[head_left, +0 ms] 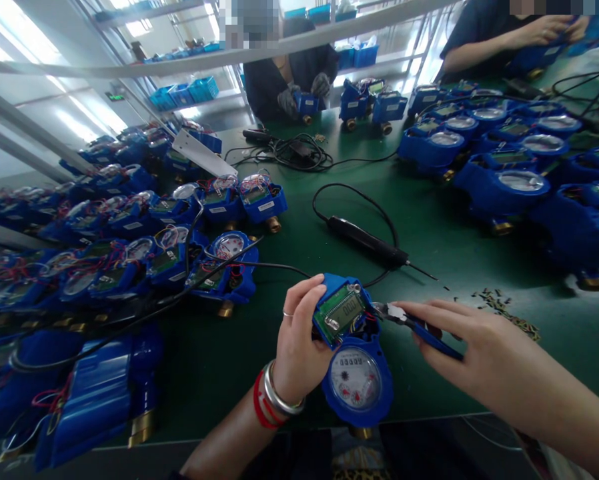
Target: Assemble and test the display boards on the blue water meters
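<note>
A smooth green tabletop [204,367] spans the workroom, with pale-blue plastic bins [184,93] on racks in the upper left. Along the left of the frame stand rows of blue plastic meters with exposed circuit boards and thin red wires [132,223]; a black cable [129,319] crosses over them. At lower left lies a larger-looking blue plastic housing with a brass end [94,393].

At lower centre the left hand [304,353], wearing a silver bangle [279,397] and red cord [263,403], curls its fingers around a blue plastic water meter with a round white dial and green display board [354,373]. At upper centre a person in grey gloves [289,77] holds another blue unit [307,104]. Below, a black pen-shaped tool with a slim metal shaft [367,241] lies near the water meter.

Right of centre, the right hand [472,333] is closed around blue-handled metal pliers [398,313], their tips at the wires beside the display board; whether they pinch one cannot be told. Farther right are a scatter of small brass-coloured screws [509,313] and more blue meters [519,180].
</note>
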`<action>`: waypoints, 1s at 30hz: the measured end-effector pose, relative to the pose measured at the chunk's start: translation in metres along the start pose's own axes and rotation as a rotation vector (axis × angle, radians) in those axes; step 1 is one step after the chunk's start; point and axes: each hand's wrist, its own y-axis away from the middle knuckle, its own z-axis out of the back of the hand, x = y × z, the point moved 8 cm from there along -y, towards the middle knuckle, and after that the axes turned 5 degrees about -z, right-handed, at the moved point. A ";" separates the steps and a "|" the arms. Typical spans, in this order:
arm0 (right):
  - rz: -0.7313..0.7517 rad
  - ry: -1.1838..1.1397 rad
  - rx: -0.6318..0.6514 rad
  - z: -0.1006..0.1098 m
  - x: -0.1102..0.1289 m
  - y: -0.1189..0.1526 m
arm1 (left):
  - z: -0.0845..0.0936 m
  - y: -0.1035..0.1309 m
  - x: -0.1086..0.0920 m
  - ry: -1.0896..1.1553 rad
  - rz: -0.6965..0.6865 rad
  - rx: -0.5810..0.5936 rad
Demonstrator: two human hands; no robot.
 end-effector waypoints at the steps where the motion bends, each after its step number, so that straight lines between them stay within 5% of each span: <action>1: -0.003 0.017 -0.020 0.000 0.001 0.001 | 0.000 0.000 -0.001 -0.007 -0.006 -0.002; 8: -0.080 -0.035 -0.013 -0.001 0.000 0.000 | 0.002 -0.001 -0.004 -0.013 -0.044 -0.008; 13: -0.289 -0.402 0.385 -0.023 -0.019 -0.004 | -0.001 0.000 0.002 0.087 0.002 0.023; 18: -0.398 -1.062 0.729 -0.053 -0.019 0.003 | -0.003 0.001 0.004 0.154 0.027 0.036; 21: -0.381 -1.188 0.591 -0.051 -0.021 -0.002 | -0.003 0.002 0.006 0.133 0.048 0.029; 25: -0.245 -0.609 0.211 -0.021 -0.021 -0.009 | -0.003 0.004 0.008 0.120 0.062 0.022; 30: 0.000 -0.176 0.042 0.001 0.004 -0.001 | -0.003 0.003 0.007 0.098 0.067 0.022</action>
